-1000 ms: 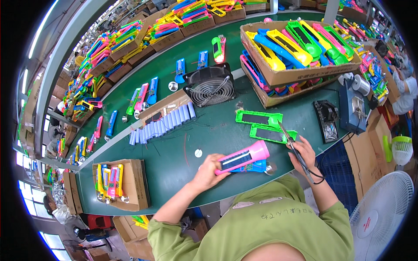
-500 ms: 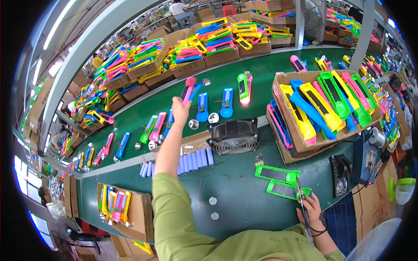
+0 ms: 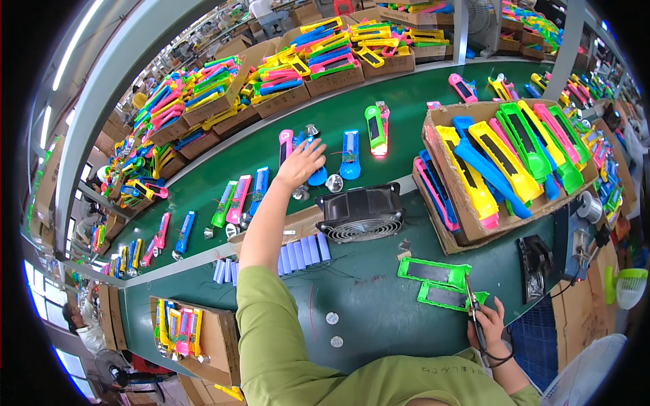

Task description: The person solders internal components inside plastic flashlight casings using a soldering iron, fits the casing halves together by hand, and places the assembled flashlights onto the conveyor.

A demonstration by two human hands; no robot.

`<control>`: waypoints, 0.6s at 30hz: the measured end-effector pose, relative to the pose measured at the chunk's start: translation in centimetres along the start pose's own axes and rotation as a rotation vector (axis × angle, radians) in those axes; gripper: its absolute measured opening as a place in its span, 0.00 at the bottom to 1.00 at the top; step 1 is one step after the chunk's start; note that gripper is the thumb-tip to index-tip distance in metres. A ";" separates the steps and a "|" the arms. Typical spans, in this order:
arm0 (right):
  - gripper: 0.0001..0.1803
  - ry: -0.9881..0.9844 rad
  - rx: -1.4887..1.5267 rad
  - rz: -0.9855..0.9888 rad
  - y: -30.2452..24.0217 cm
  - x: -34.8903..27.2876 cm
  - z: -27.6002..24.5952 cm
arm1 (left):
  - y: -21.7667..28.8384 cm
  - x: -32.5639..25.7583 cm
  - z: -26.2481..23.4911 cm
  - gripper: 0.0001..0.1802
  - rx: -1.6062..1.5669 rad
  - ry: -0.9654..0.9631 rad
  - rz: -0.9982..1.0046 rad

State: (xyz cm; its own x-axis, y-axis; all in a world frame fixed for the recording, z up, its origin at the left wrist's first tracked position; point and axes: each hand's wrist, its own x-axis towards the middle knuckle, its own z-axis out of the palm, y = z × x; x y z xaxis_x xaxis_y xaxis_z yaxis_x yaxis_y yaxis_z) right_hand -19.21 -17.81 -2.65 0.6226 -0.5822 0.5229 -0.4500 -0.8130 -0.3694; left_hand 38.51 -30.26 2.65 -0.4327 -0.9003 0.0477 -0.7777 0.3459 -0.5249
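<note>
A square black fan with a round wire guard (image 3: 360,211) stands on a dark-green tabletop (image 3: 393,331); beyond it a brighter green belt (image 3: 406,125) curves across, and past that belt, open brown cardboard boxes (image 3: 336,82) are heaped with pink, yellow, blue and green plastic pieces; just left of and beyond the fan, the left hand (image 3: 302,164) is spread wide, palm down, over a blue plastic torch casing (image 3: 318,177) on the belt; whether they touch, I cannot tell; right of the fan and nearer the body, the right hand (image 3: 491,321) grips a slim, dark-handled soldering iron (image 3: 479,331), its tip beside two hollow green plastic casings (image 3: 433,271); lilac cylindrical cells (image 3: 310,250) lie in a row at the fan's near left; a brown cardboard box of casings (image 3: 542,213) stands to its right; far beyond the fan rises a grey metal post (image 3: 460,34), with a seated person in a white top (image 3: 260,8) farther left.
</note>
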 end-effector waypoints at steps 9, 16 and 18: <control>0.24 -0.033 0.105 -0.029 0.5 -0.2 0.2 | 6.6 -3.5 -24.7 0.22 0.009 0.250 -0.198; 0.25 0.038 0.217 -0.033 0.6 0.2 0.6 | 27.8 -7.7 -27.0 0.33 -0.489 -0.116 0.151; 0.26 0.097 0.273 -0.046 0.0 1.3 0.2 | 31.8 -8.5 -24.7 0.34 -0.509 -0.178 0.120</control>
State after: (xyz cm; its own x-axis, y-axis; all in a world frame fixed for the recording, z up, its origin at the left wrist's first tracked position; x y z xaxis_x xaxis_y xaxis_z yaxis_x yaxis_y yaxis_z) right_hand -18.32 -18.54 -2.10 0.5684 -0.5522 0.6099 -0.2261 -0.8176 -0.5296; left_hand 6.15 -5.07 6.56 -0.4824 -0.8622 -0.1547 -0.8690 0.4932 -0.0390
